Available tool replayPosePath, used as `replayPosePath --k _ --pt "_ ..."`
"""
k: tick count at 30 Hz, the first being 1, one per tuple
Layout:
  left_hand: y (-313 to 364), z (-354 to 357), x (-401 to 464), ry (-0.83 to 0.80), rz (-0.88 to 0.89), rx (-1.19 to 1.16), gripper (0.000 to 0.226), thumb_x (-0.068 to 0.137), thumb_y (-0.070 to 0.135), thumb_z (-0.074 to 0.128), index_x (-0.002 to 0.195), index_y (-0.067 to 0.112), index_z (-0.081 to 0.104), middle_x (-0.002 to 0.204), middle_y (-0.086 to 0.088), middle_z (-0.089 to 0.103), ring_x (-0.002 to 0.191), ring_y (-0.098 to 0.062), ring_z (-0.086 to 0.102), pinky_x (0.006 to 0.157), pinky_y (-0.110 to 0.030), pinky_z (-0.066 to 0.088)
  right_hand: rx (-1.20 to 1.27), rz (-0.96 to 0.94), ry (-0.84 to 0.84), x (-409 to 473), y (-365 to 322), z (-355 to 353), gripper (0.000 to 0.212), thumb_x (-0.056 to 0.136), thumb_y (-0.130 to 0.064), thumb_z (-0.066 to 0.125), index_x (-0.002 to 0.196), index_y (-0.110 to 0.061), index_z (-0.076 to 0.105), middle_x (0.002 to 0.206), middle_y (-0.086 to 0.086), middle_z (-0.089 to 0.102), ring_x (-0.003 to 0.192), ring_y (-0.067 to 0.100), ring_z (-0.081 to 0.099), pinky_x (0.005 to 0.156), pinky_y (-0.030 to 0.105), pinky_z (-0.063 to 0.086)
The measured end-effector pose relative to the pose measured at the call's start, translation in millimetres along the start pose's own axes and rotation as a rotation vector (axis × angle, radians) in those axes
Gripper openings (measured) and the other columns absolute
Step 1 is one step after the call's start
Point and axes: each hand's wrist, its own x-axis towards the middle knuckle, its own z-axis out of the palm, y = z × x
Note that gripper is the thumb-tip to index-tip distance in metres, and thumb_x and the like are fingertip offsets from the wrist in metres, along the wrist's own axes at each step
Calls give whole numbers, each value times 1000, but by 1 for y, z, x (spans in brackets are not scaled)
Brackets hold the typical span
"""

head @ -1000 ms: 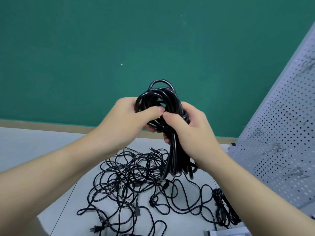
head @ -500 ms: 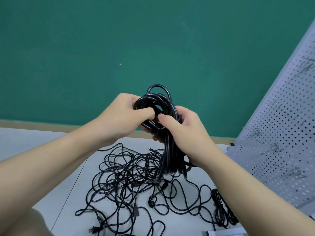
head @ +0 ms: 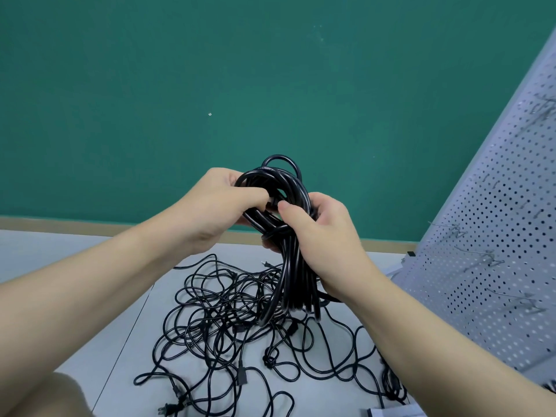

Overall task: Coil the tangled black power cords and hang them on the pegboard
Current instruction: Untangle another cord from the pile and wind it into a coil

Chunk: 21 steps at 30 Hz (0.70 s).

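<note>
Black, glossy and round in section, the coiled cord [head: 281,236] is bunched into a thick hank held up in front of the green wall [head: 210,85], its upper loops arching over in tight curves and its long strands hanging straight down to end in a row of bends above the table. Light glints along the smooth rubbery jacket where the loops bend. The left hand [head: 222,206] grips the upper loops from the left, fingers curled round the strands and thumb laid across toward the middle. The right hand [head: 325,236] clasps the hank just below and to the right, thumb pressed over the front of the strands and fingers wrapped behind. Under both hands, a loose tangle of cords [head: 240,326] sprawls across the pale grey table [head: 99,326] in thin matte loops that cross one another, with a flat-pronged plug [head: 168,410] lying near the front edge and small moulded connectors scattered among the loops. At the right a light grey pegboard [head: 487,236] leans back, its sheet dotted with even rows of round holes and carrying several thin wire hooks [head: 460,230] that stick out from the face.
</note>
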Motion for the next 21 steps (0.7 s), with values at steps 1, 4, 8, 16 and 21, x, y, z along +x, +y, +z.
replayPosePath --k 1,4,8,16,21 --pt "0 0 1 -4 -2 -12 19 64 4 57 81 -5 61 75 -15 54 62 -25 58 59 -29 54 5 3 3 0 0 -1 15 101 -17 62 107 -4 63 78 9 76 69 31 77 81 56 62" --pt "-2 -3 4 -67 7 -27 22 67 2 58 84 -11 62 79 -17 58 68 -26 60 63 -30 55 28 -10 -13 1 0 -5 14 101 -15 61 108 -3 65 87 14 76 71 35 77 82 54 62" --pt "-6 -9 7 -173 9 -45 24 81 -5 59 100 -19 61 89 -18 68 78 -28 64 74 -33 57 73 5 -62 0 -1 -11 14 102 -13 60 111 -4 66 96 20 76 75 40 75 80 49 61" --pt "-2 -13 2 -242 70 17 12 93 5 69 103 0 74 94 -9 74 81 -21 71 77 -23 56 184 106 -165 -3 -2 -19 20 105 -21 58 117 -7 65 102 20 76 77 32 75 69 36 59" --pt "2 -10 -3 -75 194 133 16 96 10 68 110 10 76 99 -7 79 86 -17 74 81 -26 57 194 87 -152 -2 -2 -18 20 104 -23 60 116 -8 66 89 7 73 72 30 72 76 45 63"
